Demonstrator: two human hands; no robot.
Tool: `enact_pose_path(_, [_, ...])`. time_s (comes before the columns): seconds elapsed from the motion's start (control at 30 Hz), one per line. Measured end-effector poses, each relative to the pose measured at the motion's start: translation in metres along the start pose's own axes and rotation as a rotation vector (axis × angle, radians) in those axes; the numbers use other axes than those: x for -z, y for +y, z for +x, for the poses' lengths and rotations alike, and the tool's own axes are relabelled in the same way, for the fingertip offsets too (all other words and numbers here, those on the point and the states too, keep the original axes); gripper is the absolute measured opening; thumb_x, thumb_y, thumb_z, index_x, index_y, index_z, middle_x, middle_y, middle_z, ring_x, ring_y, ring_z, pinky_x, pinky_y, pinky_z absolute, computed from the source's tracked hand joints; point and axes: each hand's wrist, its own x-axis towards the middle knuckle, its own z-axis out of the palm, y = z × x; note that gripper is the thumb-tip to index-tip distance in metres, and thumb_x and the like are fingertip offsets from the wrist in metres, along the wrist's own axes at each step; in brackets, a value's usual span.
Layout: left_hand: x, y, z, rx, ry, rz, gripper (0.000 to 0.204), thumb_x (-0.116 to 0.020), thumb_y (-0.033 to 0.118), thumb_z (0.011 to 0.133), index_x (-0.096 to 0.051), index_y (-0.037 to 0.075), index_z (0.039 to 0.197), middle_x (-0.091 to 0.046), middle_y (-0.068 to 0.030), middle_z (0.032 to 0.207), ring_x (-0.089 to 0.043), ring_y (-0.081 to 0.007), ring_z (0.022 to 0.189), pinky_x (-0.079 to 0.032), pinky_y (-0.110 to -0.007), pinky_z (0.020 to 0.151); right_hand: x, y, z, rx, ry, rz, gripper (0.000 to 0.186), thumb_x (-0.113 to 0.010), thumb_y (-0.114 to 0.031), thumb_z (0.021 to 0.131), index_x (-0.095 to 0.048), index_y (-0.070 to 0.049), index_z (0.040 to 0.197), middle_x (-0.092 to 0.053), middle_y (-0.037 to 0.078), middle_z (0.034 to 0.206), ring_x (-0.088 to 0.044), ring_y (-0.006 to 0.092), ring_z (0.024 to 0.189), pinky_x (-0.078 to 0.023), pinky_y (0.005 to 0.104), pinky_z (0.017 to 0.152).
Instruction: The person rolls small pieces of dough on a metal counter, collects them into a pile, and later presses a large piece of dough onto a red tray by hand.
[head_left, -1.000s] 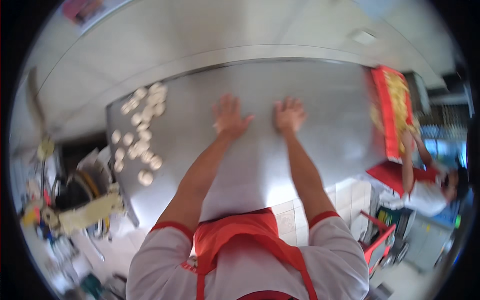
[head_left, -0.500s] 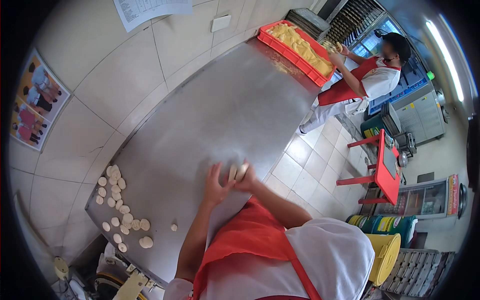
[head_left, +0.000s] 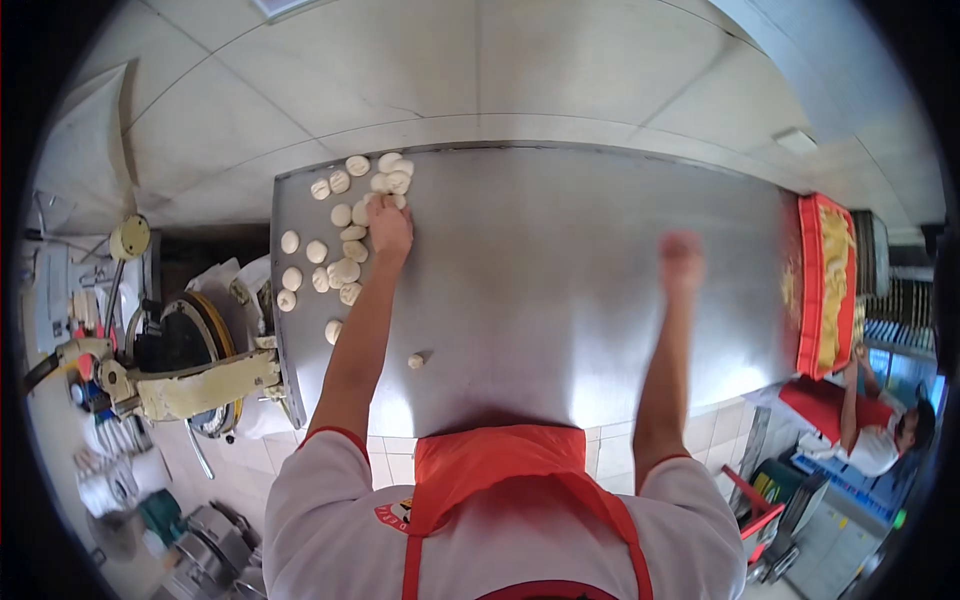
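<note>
Pale, flattened dough balls [head_left: 345, 270] lie in a loose cluster at the left end of the steel table. My left hand [head_left: 390, 230] reaches into the cluster's right side, its fingers curled down over a dough ball that they largely cover. Other dough balls [head_left: 397, 182] lie just beyond and beside those fingers. My right hand [head_left: 682, 258] is over the right half of the table, away from the dough; motion blurs it, so its fingers cannot be read. One small scrap of dough [head_left: 416, 361] sits apart, nearer to me.
The steel table [head_left: 520, 270] meets a tiled wall along its far edge. At its right end stands a red tray [head_left: 810, 290] of yellow dough, with a co-worker [head_left: 870, 420] beside it. A machine with a cream-coloured arm [head_left: 205, 390] adjoins the left end.
My hands were together around pale dough pieces. They have parted: the left has gone to the dough cluster, the right out over the table's right half. The view has turned leftward.
</note>
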Motion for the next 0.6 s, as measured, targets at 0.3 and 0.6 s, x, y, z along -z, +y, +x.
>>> enact_pose_path(0.3, [0.027, 0.029, -0.094, -0.164, -0.219, -0.248, 0.033, -0.070, 0.004, 0.075, -0.062, 0.002, 0.107, -0.064, -0.0152, 0.110, -0.057, -0.0359, 0.104, -0.046, -0.044, 0.094, -0.397, 0.316, -0.079, 0.093, -0.317, -1.644, 0.043, -0.069, -0.028, 0.086, -0.058, -0.008, 0.123, -0.069, 0.019, 0.110, -0.066, 0.0355, 0.105, -0.052, 0.0440, 0.090])
enact_pose_path(0.6, [0.018, 0.045, -0.271, -0.323, -0.449, -0.555, 0.041, -0.067, 0.009, 0.082, -0.057, 0.004, 0.121, -0.060, -0.0144, 0.121, -0.057, -0.0342, 0.117, -0.043, -0.042, 0.105, -0.193, 0.164, -0.134, 0.130, -0.151, -1.526, 0.028, -0.066, -0.013, 0.087, -0.061, -0.006, 0.114, -0.069, 0.014, 0.104, -0.067, 0.0295, 0.095, -0.050, 0.0372, 0.084])
